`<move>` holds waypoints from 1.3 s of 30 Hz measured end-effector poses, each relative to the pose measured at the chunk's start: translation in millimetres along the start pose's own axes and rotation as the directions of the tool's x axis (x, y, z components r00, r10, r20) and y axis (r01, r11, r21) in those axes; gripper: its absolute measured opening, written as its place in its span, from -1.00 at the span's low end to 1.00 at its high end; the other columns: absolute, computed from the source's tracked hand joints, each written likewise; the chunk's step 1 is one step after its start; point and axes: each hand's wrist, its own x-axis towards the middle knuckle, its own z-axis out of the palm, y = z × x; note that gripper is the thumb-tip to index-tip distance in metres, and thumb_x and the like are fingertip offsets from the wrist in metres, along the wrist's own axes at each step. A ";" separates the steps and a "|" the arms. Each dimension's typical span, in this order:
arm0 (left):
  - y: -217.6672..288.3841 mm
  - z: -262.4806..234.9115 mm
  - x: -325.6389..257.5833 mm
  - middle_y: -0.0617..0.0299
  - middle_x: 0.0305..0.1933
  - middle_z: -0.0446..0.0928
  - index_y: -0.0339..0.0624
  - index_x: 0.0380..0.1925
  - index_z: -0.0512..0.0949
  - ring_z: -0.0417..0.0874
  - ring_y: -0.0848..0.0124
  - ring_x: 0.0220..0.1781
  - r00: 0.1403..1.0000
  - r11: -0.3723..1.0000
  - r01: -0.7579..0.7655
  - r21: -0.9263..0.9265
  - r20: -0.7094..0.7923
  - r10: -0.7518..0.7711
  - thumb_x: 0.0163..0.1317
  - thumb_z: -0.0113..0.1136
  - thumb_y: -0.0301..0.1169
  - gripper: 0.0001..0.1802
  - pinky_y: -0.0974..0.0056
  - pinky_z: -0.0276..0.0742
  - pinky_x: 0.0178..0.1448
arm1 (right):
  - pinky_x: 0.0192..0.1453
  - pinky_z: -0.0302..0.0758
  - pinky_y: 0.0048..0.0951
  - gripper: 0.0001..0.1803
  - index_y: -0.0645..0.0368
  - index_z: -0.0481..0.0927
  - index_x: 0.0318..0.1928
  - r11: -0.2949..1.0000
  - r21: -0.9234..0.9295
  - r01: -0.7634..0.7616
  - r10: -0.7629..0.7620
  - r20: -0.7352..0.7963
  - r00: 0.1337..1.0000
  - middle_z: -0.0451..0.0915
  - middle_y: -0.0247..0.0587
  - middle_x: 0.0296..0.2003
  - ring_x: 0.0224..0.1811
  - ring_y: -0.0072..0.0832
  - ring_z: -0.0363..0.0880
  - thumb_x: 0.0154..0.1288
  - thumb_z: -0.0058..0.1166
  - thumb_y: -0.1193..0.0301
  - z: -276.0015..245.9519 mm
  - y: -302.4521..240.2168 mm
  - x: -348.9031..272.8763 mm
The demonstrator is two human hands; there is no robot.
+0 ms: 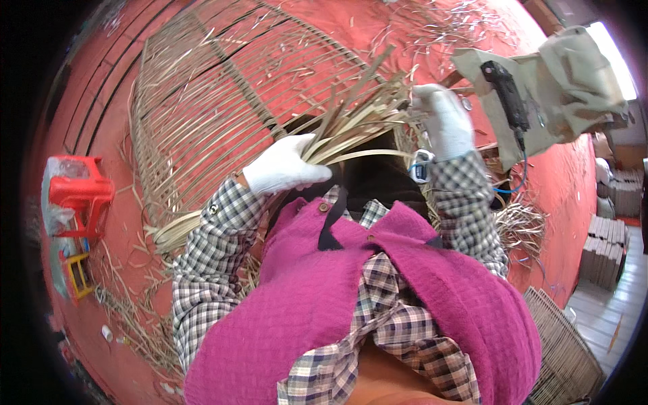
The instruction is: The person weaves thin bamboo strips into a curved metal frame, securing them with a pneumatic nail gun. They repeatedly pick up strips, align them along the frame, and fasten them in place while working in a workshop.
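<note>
A loose bundle of pale, flat plant strips [361,125] lies across my lap between my two white-gloved hands. My left hand [287,165] closes round the near left end of the bundle, thumb below and fingers on top. At the bundle's right end, the fingers of my right hand [443,121] are curled in; what they pinch is too small to make out. Just ahead and to the left, a large panel [223,101] of thin strips on a dark frame lies on the red floor.
A black hand tool [506,94] with a blue cord rests on a draped beige cloth [574,81] at right. On the left stands a red plastic stool [81,196]. Strip scraps [459,23] litter the red floor. Stacked grey-brown panels [603,253] are far right; a slatted panel [563,347] sits lower right.
</note>
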 end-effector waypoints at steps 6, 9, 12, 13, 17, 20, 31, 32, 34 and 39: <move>-1.8 4.4 7.4 0.33 -0.48 0.47 -0.29 -0.06 0.46 0.40 0.59 -0.57 0.999 0.967 0.034 0.254 -0.034 -0.026 0.04 0.32 -0.34 -0.53 0.44 0.37 -0.50 | -0.04 0.47 -0.46 -0.84 0.23 0.62 -0.21 0.778 -0.367 0.510 -0.415 0.309 0.856 0.61 -0.21 -0.25 -0.19 -0.46 0.56 0.15 0.15 0.56 -2.7 -25.0 -5.9; -3.9 6.5 11.2 0.27 -0.38 0.52 -0.31 -0.04 0.47 0.48 0.53 -0.43 0.999 0.959 -0.039 0.282 -0.025 0.048 0.02 0.34 -0.31 -0.49 0.40 0.45 -0.31 | 0.01 0.43 -0.37 -0.84 0.18 0.65 -0.24 0.583 -0.549 0.599 -0.455 0.390 0.800 0.59 -0.18 -0.24 -0.12 -0.31 0.53 0.11 0.16 0.53 5.4 -14.6 0.5; -8.8 8.0 12.0 0.09 -0.20 0.60 -0.34 -0.01 0.47 0.58 0.34 -0.16 0.991 0.876 -0.064 0.477 -0.073 0.112 -0.01 0.34 -0.28 -0.44 0.29 0.46 0.02 | -0.11 0.43 -0.28 -0.90 0.01 0.66 -0.36 0.232 -0.618 0.751 -0.481 0.598 0.641 0.53 -0.31 -0.38 -0.25 -0.27 0.50 0.04 0.20 0.38 13.1 -6.3 7.3; -10.9 8.9 12.4 0.03 -0.21 0.59 -0.32 -0.04 0.48 0.59 0.25 -0.16 0.988 0.857 -0.081 0.508 -0.073 0.136 -0.02 0.31 -0.23 -0.44 0.25 0.47 0.00 | -0.13 0.43 -0.28 -0.92 -0.03 0.65 -0.38 0.146 -0.597 0.789 -0.470 0.660 0.586 0.51 -0.34 -0.41 -0.27 -0.28 0.49 0.08 0.17 0.33 14.4 -4.8 8.1; -15.9 7.9 13.2 -0.09 -0.22 0.58 -0.29 -0.07 0.49 0.61 0.12 -0.15 0.990 0.824 -0.058 0.563 -0.075 0.121 -0.04 0.28 -0.16 -0.44 0.18 0.48 -0.02 | -0.10 0.42 -0.24 -0.86 -0.02 0.65 -0.37 0.128 -0.554 0.822 -0.367 0.744 0.559 0.56 -0.31 -0.40 -0.26 -0.27 0.51 0.08 0.14 0.26 18.4 -0.7 9.3; -16.1 8.1 14.2 -0.04 -0.17 0.59 -0.32 0.01 0.45 0.60 0.23 -0.11 0.998 0.806 -0.009 0.592 -0.047 0.046 0.00 0.32 -0.23 -0.42 0.24 0.46 0.05 | -0.08 0.41 -0.22 -0.84 0.02 0.67 -0.38 0.247 -0.517 0.820 -0.203 0.800 0.565 0.60 -0.25 -0.48 -0.32 -0.27 0.56 0.09 0.03 0.34 17.1 0.6 9.8; -22.3 11.9 16.3 -0.10 -0.24 0.57 -0.25 -0.11 0.47 0.60 0.00 -0.14 0.994 0.674 -0.017 0.739 -0.062 0.093 0.00 0.31 -0.18 -0.49 0.12 0.49 -0.03 | -0.33 0.48 -0.19 -0.78 0.14 0.67 -0.50 0.502 -0.329 0.800 -0.273 0.818 0.507 0.55 -0.13 -0.58 -0.45 -0.21 0.57 -0.05 0.02 0.31 21.3 14.1 12.0; -24.1 12.1 16.5 -0.10 -0.25 0.57 -0.24 -0.11 0.48 0.60 -0.01 -0.15 0.991 0.662 -0.009 0.750 -0.082 0.106 0.00 0.31 -0.17 -0.50 0.11 0.49 -0.05 | -0.33 0.47 -0.19 -0.77 0.14 0.67 -0.50 0.542 -0.323 0.776 -0.264 0.811 0.522 0.54 -0.12 -0.58 -0.45 -0.21 0.57 -0.04 0.03 0.29 21.0 18.5 10.9; -27.4 13.1 17.5 -0.09 -0.26 0.57 -0.21 -0.13 0.49 0.59 -0.03 -0.16 0.982 0.637 0.009 0.771 -0.129 0.141 -0.01 0.31 -0.16 -0.51 0.08 0.50 -0.07 | -0.29 0.47 -0.17 -0.71 0.18 0.65 -0.52 0.637 -0.349 0.687 -0.183 0.798 0.574 0.54 -0.08 -0.57 -0.43 -0.16 0.56 0.00 0.08 0.20 20.4 28.1 8.0; -25.1 11.2 12.9 -0.09 -0.24 0.58 -0.14 -0.15 0.51 0.60 -0.03 -0.15 0.984 0.630 0.039 0.776 -0.138 0.108 -0.07 0.30 -0.06 -0.47 0.05 0.51 -0.07 | -0.18 0.45 -0.12 -0.74 0.15 0.64 -0.51 0.466 -0.519 0.716 -0.181 0.737 0.652 0.55 -0.06 -0.49 -0.31 -0.14 0.54 -0.05 0.15 0.20 37.7 50.9 -2.4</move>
